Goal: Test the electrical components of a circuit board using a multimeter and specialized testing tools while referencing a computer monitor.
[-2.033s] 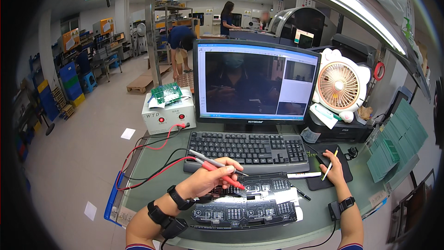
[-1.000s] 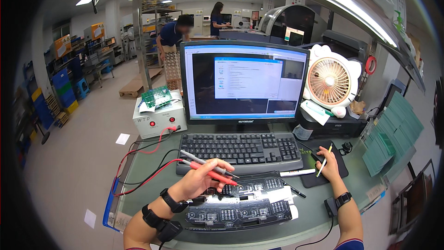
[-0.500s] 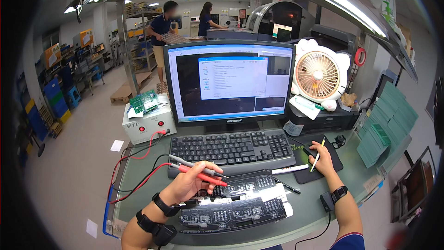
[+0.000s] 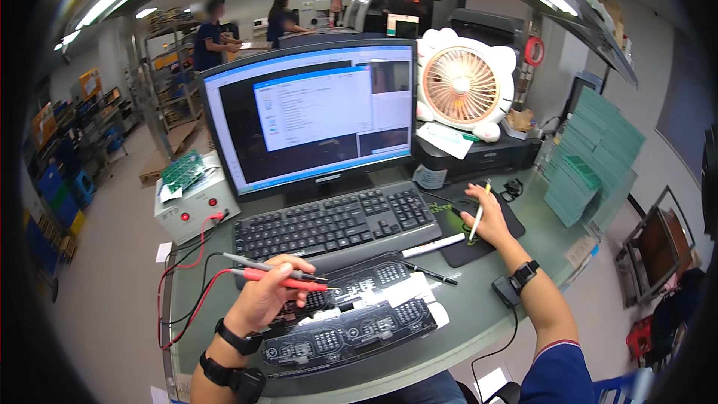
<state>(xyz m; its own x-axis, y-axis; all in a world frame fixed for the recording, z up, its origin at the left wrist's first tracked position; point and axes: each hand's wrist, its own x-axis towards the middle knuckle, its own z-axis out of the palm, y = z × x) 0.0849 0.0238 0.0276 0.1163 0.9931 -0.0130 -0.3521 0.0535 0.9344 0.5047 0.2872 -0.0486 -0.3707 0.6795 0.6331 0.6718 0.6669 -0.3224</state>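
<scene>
My left hand (image 4: 263, 295) is closed around a red test probe (image 4: 288, 279) and a grey test probe (image 4: 258, 263), their tips side by side pointing right. Beneath the tips lie dark, clear-covered circuit panels (image 4: 351, 333) with rows of small round holes. I cannot tell whether either tip touches a panel. Pinched among the fingers of my right hand (image 4: 488, 218) is a slim white and yellow pen (image 4: 476, 221). That hand rests on a dark mouse (image 4: 461, 209), mostly hidden beneath it, on a black mouse pad (image 4: 464, 256).
Behind the panels are a black keyboard (image 4: 336, 226) and a monitor (image 4: 217, 157). A white marker (image 4: 434, 245) and a black pen (image 4: 428, 272) lie between panels and pad. Leads run to a white box (image 4: 196, 213). A fan (image 4: 460, 86) tops a printer (image 4: 486, 155); green boards (image 4: 591, 157) stand right.
My view has swung to the right, so the bench appears farther left and tilted. Both hands keep their holds, the left on the probes and the right on the pen.
</scene>
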